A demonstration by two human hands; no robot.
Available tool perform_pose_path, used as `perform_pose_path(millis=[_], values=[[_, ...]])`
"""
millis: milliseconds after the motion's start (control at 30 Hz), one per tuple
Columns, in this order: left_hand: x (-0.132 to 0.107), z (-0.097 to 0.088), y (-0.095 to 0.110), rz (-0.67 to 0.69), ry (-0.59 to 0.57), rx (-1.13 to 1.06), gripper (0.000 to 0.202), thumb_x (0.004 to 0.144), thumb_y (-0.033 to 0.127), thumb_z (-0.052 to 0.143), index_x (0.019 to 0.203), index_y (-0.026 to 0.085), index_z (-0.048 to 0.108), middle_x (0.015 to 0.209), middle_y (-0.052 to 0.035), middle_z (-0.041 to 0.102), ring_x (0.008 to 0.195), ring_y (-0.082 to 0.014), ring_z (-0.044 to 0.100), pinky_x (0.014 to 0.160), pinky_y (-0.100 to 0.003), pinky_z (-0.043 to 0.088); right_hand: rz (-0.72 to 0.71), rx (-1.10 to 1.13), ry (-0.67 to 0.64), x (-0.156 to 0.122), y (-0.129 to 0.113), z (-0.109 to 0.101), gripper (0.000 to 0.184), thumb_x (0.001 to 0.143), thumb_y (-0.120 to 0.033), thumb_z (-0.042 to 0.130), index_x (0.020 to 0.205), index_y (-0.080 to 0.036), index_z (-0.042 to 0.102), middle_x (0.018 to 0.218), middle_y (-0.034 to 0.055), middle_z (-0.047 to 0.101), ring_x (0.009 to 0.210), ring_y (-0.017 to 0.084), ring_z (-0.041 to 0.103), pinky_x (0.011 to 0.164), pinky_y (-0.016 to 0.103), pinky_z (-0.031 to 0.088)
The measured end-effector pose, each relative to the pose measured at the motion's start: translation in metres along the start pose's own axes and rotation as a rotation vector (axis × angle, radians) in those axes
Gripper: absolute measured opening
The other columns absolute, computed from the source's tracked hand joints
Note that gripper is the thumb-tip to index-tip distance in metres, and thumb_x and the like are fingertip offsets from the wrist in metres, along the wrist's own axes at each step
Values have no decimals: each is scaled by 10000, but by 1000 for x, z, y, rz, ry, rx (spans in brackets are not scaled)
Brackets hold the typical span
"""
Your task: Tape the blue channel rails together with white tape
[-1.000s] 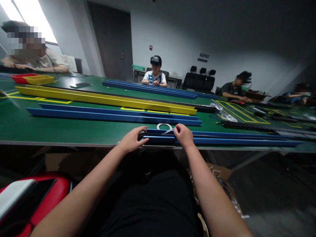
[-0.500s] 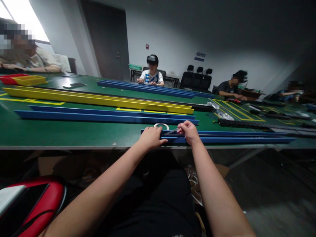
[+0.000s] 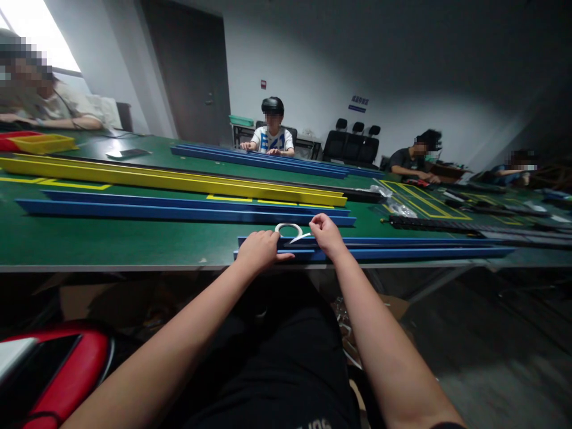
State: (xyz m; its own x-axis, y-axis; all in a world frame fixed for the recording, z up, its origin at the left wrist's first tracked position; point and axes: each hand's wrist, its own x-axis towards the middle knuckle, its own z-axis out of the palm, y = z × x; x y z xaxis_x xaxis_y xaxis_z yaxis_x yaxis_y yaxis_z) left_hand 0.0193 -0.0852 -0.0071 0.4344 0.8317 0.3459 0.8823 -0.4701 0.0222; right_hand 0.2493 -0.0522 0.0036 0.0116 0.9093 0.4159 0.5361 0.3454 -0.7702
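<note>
A long blue channel lies along the near edge of the green table. My left hand rests on the channel's left end, fingers curled over its rim. My right hand is just to the right, pinching a thin pale strip that runs back toward a white tape roll lying on the table just behind the channel.
More long blue channels and a yellow one lie farther back. Yellow and red bins stand at far left. A black toothed strip lies at right. Several other people sit around the table. A red chair is at lower left.
My left hand slid right onto the channel's end, then the channel shifted left with it. My right hand lifted the strip, which now shows pale and curled.
</note>
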Motion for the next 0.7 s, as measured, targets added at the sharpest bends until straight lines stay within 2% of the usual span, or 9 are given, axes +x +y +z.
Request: perform_pose_path(millis=[100, 233, 333, 433, 567, 700], values=[[-18, -10, -35, -20, -21, 28, 712, 783, 793, 410, 1098, 194, 631, 1020, -126, 701, 982, -303, 639, 852, -385, 443, -157, -333, -85, -1, -7, 2, 126, 836, -286, 568, 912, -230, 652, 689, -19, 599, 622, 133, 518, 618, 259, 386], [-44, -25, -93, -91, -92, 39, 748, 765, 789, 437, 1224, 222, 603, 1154, -113, 688, 1059, -305, 624, 897, -384, 443, -305, -560, -203, -2, -14, 0, 207, 902, -344, 540, 955, -232, 706, 884, 47, 672, 787, 168, 581, 717, 275, 400], [-60, -33, -135, -140, -135, 43, 794, 731, 806, 459, 1265, 232, 589, 1230, -105, 666, 1110, -311, 610, 926, -381, 443, -328, -673, -212, -4, -10, -7, 265, 910, -436, 548, 936, -233, 717, 873, 58, 642, 762, 168, 563, 685, 276, 384], [-70, -36, -163, -157, -151, 38, 833, 716, 818, 457, 1284, 221, 581, 1271, -106, 648, 1147, -314, 594, 958, -378, 433, -319, -709, -197, -6, 3, -17, 258, 880, -465, 598, 856, -230, 701, 851, 44, 600, 696, 148, 521, 636, 274, 357], [-70, -38, -173, -183, -181, -1, 856, 695, 830, 461, 1288, 225, 582, 1281, -98, 646, 1147, -310, 595, 960, -365, 428, -296, -597, -103, -6, 22, -25, 295, 852, -425, 638, 665, -206, 571, 754, 14, 528, 694, 142, 495, 636, 265, 348], [-57, -39, -154, -185, -251, -62, 809, 715, 823, 436, 1301, 282, 572, 1254, -63, 666, 1129, -299, 604, 938, -364, 423, -254, -493, -42, -3, 29, -24, 339, 837, -372, 625, 601, -209, 444, 688, -14, 464, 635, 128, 444, 599, 267, 314]])
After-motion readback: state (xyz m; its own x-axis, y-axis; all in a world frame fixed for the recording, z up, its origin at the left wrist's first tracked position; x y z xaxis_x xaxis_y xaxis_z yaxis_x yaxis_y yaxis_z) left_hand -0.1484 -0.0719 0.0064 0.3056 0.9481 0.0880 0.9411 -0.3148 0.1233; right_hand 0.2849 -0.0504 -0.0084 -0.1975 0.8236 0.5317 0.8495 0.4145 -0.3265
